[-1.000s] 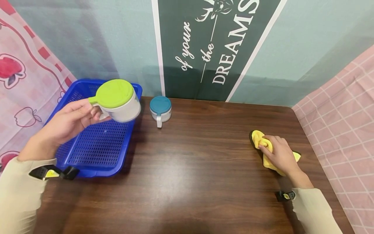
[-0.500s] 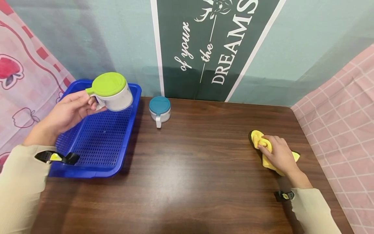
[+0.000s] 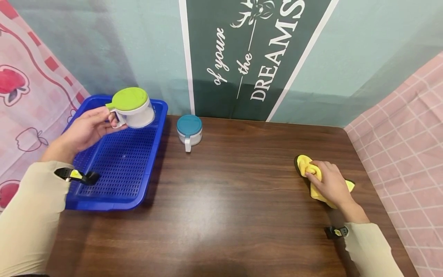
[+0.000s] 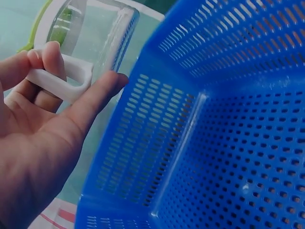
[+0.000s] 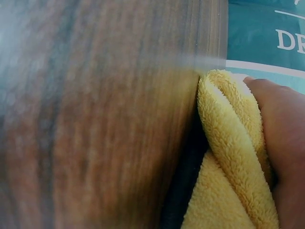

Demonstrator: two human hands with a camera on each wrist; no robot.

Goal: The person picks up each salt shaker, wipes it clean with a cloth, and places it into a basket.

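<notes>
My left hand grips the white handle of a clear seasoning jar with a lime-green lid. The jar hangs over the far part of a blue perforated basket. In the left wrist view, fingers curl through the handle and one finger lies along the jar's base. Over on the right of the table, my right hand grips a bunched yellow cloth with a dark edge, lying on the wood. A second jar, blue-lidded with a white handle, stands upright just right of the basket.
The brown wooden table ends at a teal printed backdrop. A pink checked sheet borders the right side, and an apple-patterned cloth hangs along the left beside the basket.
My left hand has carried the green-lidded jar a little left and away from me over the basket, and its forearm has moved forward. The right hand and yellow cloth stay put.
</notes>
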